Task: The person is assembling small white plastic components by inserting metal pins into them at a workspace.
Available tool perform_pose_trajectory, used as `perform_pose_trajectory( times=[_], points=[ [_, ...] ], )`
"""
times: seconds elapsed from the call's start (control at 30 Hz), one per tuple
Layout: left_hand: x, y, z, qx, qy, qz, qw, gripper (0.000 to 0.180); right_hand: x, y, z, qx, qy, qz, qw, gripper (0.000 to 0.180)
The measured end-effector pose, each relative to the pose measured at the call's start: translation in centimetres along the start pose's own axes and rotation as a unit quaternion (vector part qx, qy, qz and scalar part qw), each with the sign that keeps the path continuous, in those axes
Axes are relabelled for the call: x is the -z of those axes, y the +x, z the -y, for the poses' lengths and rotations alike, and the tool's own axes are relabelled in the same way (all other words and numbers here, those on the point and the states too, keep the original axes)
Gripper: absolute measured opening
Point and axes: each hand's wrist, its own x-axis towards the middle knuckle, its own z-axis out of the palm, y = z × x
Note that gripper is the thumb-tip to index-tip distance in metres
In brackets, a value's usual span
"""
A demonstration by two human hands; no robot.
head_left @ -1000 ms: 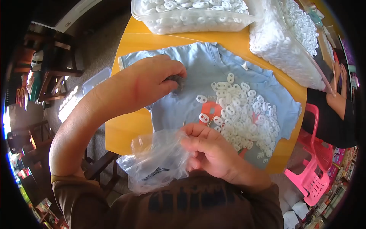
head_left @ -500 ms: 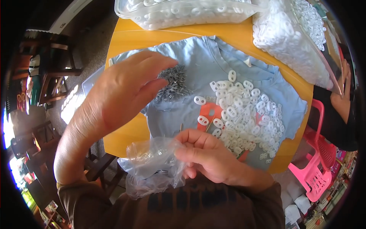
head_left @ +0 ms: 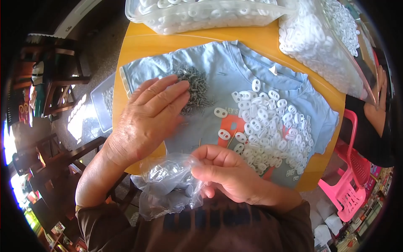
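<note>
A pile of small metal springs (head_left: pixel 196 90) lies on a light blue T-shirt (head_left: pixel 218 63) spread over the table. My left hand (head_left: pixel 151 113) is at the pile's near left edge, fingers stretched out and nothing visible in them; its underside is hidden. Close to my body, my right hand (head_left: pixel 226 172) pinches the rim of a crumpled clear plastic bag (head_left: pixel 170 185). What the bag contains, if anything, is hard to make out. To the right, white oval plastic pieces with two holes (head_left: pixel 262 117) are heaped on the shirt, some lying apart.
Along the far side of the yellow table (head_left: pixel 147 42) stands a clear tub (head_left: pixel 201 19) full of white pieces. A large clear bag (head_left: pixel 315 50) of them is at the far right. Beyond are a pink plastic chair (head_left: pixel 348 180) and another person's arm (head_left: pixel 375 115).
My left hand has come down and toward me, from over the springs to their near side, uncovering more of the pile. My right hand keeps its hold on the bag, which has shifted slightly.
</note>
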Motion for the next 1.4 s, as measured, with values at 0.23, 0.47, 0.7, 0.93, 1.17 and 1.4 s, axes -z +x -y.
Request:
perform_pose_trajectory(
  times=[0.23,0.47,0.7,0.93,1.17,1.4],
  points=[
    [-0.5,-0.5,-0.7,-0.046,-0.068,0.027,0.996,0.049,0.0,-0.1,-0.1,0.001,0.001,-0.006,1.000,0.014],
    [0.0,-1.0,-0.6,-0.026,-0.105,0.034,0.994,0.049,-0.1,-0.1,-0.1,0.011,-0.014,-0.001,1.000,0.014],
    [-1.3,0.0,0.1,0.020,-0.017,0.000,1.000,0.048,-0.4,0.0,-0.3,0.017,-0.032,-0.010,0.999,0.015],
    [0.4,-1.1,-0.3,0.025,-0.105,-0.021,0.994,0.045,-0.4,-0.2,-0.5,0.021,-0.027,-0.004,0.999,0.015],
    [2.0,-7.0,-2.2,0.147,-0.356,-0.061,0.921,0.050,-0.5,-0.6,-0.6,0.025,-0.080,0.036,0.996,0.016],
    [2.1,-10.9,-6.8,0.107,-0.353,0.050,0.928,0.064,-2.0,-1.8,-1.5,0.057,-0.195,0.086,0.975,0.022]
  ],
)
